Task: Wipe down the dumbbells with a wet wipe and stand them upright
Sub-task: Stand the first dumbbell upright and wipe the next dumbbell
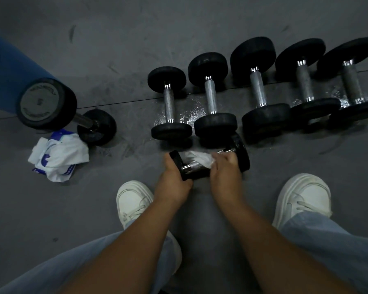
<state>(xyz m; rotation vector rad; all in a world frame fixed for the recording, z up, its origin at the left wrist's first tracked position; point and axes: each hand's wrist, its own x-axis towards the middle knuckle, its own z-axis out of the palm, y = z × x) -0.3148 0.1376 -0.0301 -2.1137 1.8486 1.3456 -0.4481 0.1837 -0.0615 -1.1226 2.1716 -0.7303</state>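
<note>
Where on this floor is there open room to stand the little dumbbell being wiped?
Bare grey floor lies between the crumpled white-and-blue wipe packet and the small black chrome-handled dumbbell being held. More lies between the white right shoe and the row of five black dumbbells. That row is crowded, heads nearly touching.
</note>
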